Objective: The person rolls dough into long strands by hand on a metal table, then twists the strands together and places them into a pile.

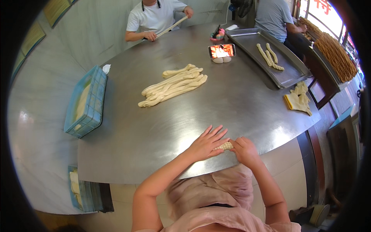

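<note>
A short braided piece of dough (225, 146) lies at the near edge of the steel table (130, 150). My left hand (206, 145) rests over its left part, fingers spread and palm down, hiding that end. At the other end, my right hand (245, 150) has its fingers closed around the tip. Farther up the table is a group of long, smooth dough strips (174, 85), laid side by side and apart from both hands.
A blue plastic crate (89, 101) holding dough stands left. A metal tray (246, 45) carries several dough twists (268, 58); work gloves (298, 98) lie near it. A phone (222, 51) is propped up. One person (156, 17) stretches a dough strip (172, 26); another (274, 20) sits by fried twists (334, 55).
</note>
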{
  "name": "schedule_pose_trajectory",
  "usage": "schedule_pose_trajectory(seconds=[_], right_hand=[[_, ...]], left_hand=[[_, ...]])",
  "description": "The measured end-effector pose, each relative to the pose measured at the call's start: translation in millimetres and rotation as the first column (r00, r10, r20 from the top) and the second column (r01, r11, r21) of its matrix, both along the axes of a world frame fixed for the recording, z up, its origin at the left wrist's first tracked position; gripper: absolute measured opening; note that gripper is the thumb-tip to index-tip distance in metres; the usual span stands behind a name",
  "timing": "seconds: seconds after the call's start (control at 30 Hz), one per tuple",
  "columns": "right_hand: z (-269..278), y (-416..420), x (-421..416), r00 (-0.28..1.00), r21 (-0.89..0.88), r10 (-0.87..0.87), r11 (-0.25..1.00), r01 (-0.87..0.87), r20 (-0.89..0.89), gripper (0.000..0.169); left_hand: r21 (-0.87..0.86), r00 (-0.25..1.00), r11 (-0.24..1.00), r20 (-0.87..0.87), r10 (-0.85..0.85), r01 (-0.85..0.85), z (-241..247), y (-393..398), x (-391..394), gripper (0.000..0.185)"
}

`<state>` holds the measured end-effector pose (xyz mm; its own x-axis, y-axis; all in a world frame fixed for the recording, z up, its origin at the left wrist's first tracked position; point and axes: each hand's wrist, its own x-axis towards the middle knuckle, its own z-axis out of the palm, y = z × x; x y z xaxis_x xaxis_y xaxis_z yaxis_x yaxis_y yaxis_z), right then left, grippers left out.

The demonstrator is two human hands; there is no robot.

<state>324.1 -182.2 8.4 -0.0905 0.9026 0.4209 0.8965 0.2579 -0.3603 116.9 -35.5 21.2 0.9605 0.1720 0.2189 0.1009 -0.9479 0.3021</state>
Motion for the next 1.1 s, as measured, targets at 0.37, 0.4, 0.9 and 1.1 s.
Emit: schedule_pose_trajectory(seconds=[0.37, 0.4, 0.9, 1.1], right_hand=[[30, 92, 91, 0.907, 0.290, -0.245, 0.890, 0.351, -0.343, 0.048], [38, 102, 123, 0.849, 0.329, -0.336, 0.813, 0.480, -0.408, 0.050], [-3, 37, 53, 0.851, 0.152, -0.522, 0.839, 0.523, -0.052, 0.032], [3, 46, 49, 0.887, 0.166, -0.442, 0.872, 0.460, -0.135, 0.030]], left_hand=[[0.055, 0.424, 0.479, 0.561, 0.711, -0.876, -31, 158, -77, 0.047], [0.051, 0.330, 0.371, 0.579, 0.746, -0.927, -34, 170, -90, 0.046], [-0.117, 0.289, 0.347, 0.347, 0.892, -0.930, 5, 221, -77, 0.018], [-0.586, 0.392, 0.577, 0.423, 0.817, -0.569, 62, 269, -37, 0.021]])
